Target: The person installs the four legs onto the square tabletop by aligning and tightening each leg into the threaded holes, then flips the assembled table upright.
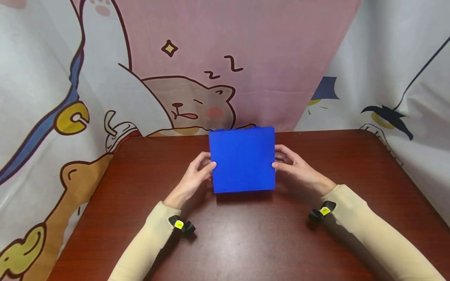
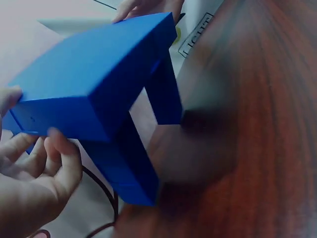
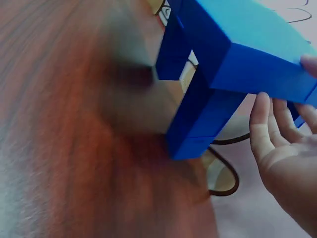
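Observation:
A small blue stool (image 1: 243, 160) with a flat square top and thick block legs is held between both hands over the brown table. Its legs (image 2: 131, 163) show under the top in the wrist views, close over the tabletop. On the left side, the left hand (image 1: 197, 171) grips the edge, thumb on top and fingers curled beneath. The right hand (image 1: 297, 168) holds the opposite edge in the same way, its fingers under the rim in the right wrist view. From the head view the legs are hidden behind the top.
The dark brown wooden table (image 1: 239, 242) spreads around the stool and reflects light near the front. Behind it hangs a pink and white cloth (image 1: 274, 70) printed with cartoon animals, which also runs down the left and right sides.

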A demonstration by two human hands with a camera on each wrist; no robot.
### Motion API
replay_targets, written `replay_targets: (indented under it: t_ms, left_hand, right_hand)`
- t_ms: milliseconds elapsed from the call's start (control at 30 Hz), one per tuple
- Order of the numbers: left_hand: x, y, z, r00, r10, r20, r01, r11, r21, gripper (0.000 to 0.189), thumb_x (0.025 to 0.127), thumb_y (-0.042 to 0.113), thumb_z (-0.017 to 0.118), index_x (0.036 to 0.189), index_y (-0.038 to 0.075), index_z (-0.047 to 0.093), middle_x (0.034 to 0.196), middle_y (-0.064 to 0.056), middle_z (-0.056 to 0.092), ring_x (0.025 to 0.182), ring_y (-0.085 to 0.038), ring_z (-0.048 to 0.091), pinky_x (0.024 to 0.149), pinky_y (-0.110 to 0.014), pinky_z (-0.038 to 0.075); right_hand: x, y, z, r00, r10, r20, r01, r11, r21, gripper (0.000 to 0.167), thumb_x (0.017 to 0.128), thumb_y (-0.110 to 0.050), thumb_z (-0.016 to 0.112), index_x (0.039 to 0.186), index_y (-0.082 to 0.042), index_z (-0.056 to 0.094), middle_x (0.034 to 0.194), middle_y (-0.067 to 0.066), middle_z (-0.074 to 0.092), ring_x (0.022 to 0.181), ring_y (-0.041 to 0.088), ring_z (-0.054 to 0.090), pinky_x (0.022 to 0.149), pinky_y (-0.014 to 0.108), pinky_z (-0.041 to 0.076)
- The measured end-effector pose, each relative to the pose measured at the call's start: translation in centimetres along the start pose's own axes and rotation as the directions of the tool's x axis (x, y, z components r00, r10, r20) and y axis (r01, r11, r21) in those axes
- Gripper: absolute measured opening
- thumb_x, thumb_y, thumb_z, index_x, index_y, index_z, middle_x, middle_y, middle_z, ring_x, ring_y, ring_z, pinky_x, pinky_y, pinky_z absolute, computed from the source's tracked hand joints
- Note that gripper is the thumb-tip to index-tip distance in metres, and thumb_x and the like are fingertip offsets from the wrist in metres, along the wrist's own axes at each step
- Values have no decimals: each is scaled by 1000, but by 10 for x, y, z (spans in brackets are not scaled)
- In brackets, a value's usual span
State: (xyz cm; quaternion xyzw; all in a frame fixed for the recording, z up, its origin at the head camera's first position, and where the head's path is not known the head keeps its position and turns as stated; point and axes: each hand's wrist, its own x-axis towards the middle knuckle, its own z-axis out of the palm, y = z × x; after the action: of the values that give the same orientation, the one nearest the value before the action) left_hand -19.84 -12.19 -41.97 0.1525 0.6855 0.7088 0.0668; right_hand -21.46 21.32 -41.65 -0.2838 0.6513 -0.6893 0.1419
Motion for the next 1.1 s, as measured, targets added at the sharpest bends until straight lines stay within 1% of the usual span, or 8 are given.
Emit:
replay_targets:
  t_ms: [100, 267, 367, 500, 733, 933, 1033, 1100]
  left_hand:
    - [6, 5, 3, 997, 28, -71, -23, 997, 69, 24, 96, 6, 57, 116, -7, 54, 88, -6, 60, 75, -19, 56, 69, -36, 50]
    - [14, 10, 7, 993, 2, -120, 4, 999, 50, 27, 97, 9, 56, 117, -10, 56, 90, -7, 61, 81, -15, 59, 78, -36, 50]
    - [19, 11, 7, 994, -24, -110, 25, 1000, 13, 31, 97, 9, 56, 122, -10, 55, 93, -8, 62, 82, -15, 60, 78, -34, 50]
    - [29, 9, 5, 994, -47, -100, 44, 999, -27, 40, 96, 8, 57, 131, -10, 49, 98, -12, 61, 82, -15, 60, 74, -28, 50]
    - [44, -1, -3, 982, -171, -81, 159, 978, -137, 51, 99, 13, 53, 142, -10, 36, 117, -22, 55, 90, -18, 61, 77, -29, 52]
    - [44, -1, -13, 987, -150, -52, 148, 989, -24, 51, 99, 18, 54, 142, -6, 40, 121, -24, 57, 93, -20, 62, 87, -39, 50]
    - [38, 0, -22, 994, -99, -40, 101, 992, 73, 49, 98, 15, 56, 142, -3, 44, 119, -24, 59, 97, -30, 61, 92, -51, 46]
    - [34, 0, -30, 998, -52, -34, 57, 982, 178, 48, 97, 14, 58, 141, -1, 45, 117, -24, 60, 101, -35, 60, 92, -55, 44]
  right_hand:
    - [2, -7, 1, 997, 40, -63, -39, 999, 7, 47, 98, -5, 53, 143, -5, 37, 130, 12, 55, 114, 26, 57, 92, 40, 48]
    - [5, -12, 0, 990, 98, -102, -99, 995, 3, 54, 99, -10, 53, 147, 0, 29, 130, 13, 52, 112, 26, 58, 93, 41, 48]
    - [9, -12, -2, 987, 117, -113, -117, 993, 10, 56, 99, -8, 52, 147, 4, 26, 129, 14, 51, 110, 24, 59, 92, 39, 49]
    - [19, -10, -2, 981, 132, -143, -121, 989, 82, 59, 99, -6, 52, 147, 9, 23, 126, 15, 51, 105, 21, 61, 89, 34, 50]
    - [32, 1, -3, 963, 211, -169, -180, 966, 183, 58, 100, -6, 48, 148, 11, 19, 119, 7, 58, 96, 16, 65, 81, 28, 53]
    - [34, 3, -7, 963, 198, -181, -168, 971, 167, 58, 100, -8, 50, 147, 11, 22, 114, 3, 62, 92, 14, 65, 79, 27, 53]
    - [33, 0, -10, 952, 220, -212, -205, 974, 91, 59, 100, -14, 52, 149, 6, 25, 120, 7, 60, 98, 15, 63, 85, 31, 51]
    - [31, -4, -15, 941, 235, -245, -244, 970, -7, 59, 101, -20, 52, 150, 1, 27, 128, 14, 56, 107, 19, 60, 92, 38, 47]
